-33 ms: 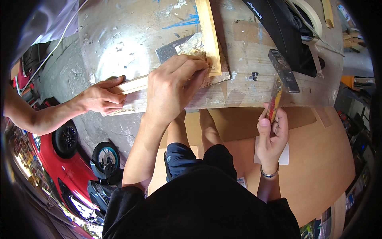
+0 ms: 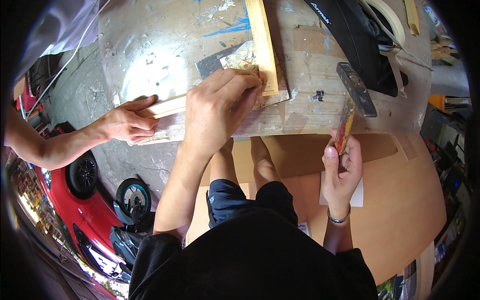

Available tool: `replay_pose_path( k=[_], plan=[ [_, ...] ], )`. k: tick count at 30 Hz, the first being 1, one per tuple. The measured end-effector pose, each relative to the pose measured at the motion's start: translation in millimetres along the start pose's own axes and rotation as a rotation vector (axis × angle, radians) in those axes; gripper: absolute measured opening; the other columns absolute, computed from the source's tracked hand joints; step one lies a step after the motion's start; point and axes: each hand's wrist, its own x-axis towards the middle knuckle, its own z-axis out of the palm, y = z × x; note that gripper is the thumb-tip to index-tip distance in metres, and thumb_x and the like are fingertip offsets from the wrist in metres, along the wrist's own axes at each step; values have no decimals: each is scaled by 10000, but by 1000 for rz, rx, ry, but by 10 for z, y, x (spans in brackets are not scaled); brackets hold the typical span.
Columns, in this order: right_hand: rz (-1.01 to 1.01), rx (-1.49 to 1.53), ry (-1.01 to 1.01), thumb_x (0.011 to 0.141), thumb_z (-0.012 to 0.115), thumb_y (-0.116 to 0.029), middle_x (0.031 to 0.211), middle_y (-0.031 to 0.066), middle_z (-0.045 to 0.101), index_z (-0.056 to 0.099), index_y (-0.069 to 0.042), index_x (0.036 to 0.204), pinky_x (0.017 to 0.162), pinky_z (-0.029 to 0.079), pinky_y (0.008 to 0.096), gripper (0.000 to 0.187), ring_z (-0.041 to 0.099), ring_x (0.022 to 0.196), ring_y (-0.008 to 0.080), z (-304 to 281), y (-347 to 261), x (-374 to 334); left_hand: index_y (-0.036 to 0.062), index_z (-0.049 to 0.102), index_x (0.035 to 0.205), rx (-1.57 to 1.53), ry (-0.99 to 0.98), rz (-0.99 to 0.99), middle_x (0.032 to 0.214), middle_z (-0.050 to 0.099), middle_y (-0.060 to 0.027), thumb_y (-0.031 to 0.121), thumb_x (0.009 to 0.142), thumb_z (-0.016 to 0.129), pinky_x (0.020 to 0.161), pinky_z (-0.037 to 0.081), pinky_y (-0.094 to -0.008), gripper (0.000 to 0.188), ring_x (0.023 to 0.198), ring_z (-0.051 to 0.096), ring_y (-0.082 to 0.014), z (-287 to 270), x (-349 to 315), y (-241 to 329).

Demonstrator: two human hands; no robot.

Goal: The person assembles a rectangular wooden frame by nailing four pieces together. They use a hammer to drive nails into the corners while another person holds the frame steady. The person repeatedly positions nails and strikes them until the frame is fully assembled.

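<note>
My left hand (image 2: pixel 217 107) is closed in a pinch at the corner of a light wooden frame (image 2: pixel 265 50). What its fingertips hold, if anything, is too small or hidden to name. My right hand (image 2: pixel 343 172) grips a hammer by its worn yellow and red handle (image 2: pixel 345 125). The dark hammer head (image 2: pixel 356 89) is raised over the table's near edge, right of the frame corner and apart from it. At the left, another person's hand (image 2: pixel 132 120) holds the end of the frame's near strip (image 2: pixel 170 107), part of which my left hand covers.
Beneath the corner lie a dark flat plate (image 2: pixel 212 62) and a stained board on the worn workbench (image 2: pixel 165 45). A black bag (image 2: pixel 350 45) and a tape roll (image 2: pixel 387 20) sit at the far right. Large brown boards (image 2: pixel 395 215) stand nearby, below the bench edge.
</note>
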Motion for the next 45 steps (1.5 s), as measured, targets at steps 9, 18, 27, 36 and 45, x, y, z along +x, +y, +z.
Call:
replay_pose_path(
  k=[9,18,27,36,45],
  plan=[
    [63,-73,-158,1096,549,-263,994,127,617,552,60,1277,704,501,323,370,611,770,182,-60,23,-80,59,743,914,7,10,15,871,732,-49,71,830,801,682,573,-363,102,788,708,-252,8,30,-30],
    [-55,-122,-147,1115,515,-331,752,-14,530,530,33,1324,503,323,189,420,425,553,24,-4,69,-89,8,760,995,35,-59,7,970,758,-89,-18,868,781,682,626,-285,132,789,751,-184,-52,28,3],
    [-210,-412,-166,1026,646,-122,1073,240,700,588,67,1247,747,582,408,297,732,898,393,37,-189,16,10,759,983,41,-41,47,935,757,-99,-15,855,786,682,608,-298,133,786,745,-209,-51,42,-7],
    [-444,-613,-153,1015,645,-87,1083,220,721,604,72,1256,737,602,403,291,743,911,369,100,-296,176,12,756,965,6,-40,-9,907,750,-98,8,840,792,661,591,-314,130,744,732,-233,-65,25,1],
    [-401,-686,-146,1032,633,-121,1119,214,722,614,72,1256,782,599,408,297,739,958,372,60,-336,130,12,777,936,-19,13,1,921,777,-98,39,833,800,703,599,-322,109,784,755,-240,-30,9,-44]
  ],
)
